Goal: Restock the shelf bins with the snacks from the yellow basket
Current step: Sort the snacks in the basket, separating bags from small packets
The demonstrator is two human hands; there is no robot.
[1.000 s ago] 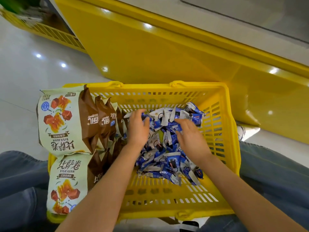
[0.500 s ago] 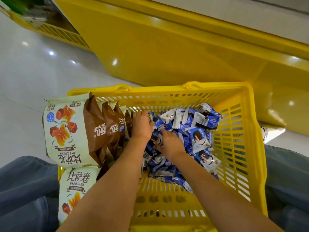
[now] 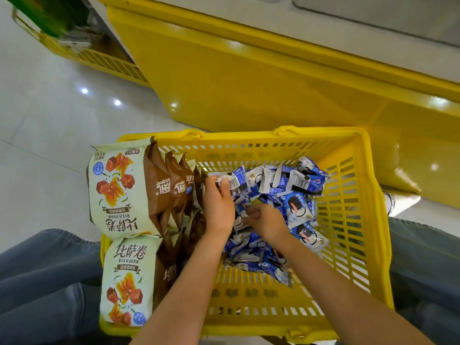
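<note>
Bare basket floor (image 3: 251,293) nearside; upright snack bags (image 3: 117,190) along left wall.

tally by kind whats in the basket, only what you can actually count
green bags with fronts showing: 2
hands: 2 (left hand, right hand)
blue packets: a heap, too many to count
total counted: 4

Bare hands (image 3: 219,207) and forearms (image 3: 189,282), faded blue-grey jeans (image 3: 44,270) on both legs

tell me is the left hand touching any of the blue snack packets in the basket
Touching. The head view shows the left hand pinching a blue and white packet inside the yellow basket.
</note>
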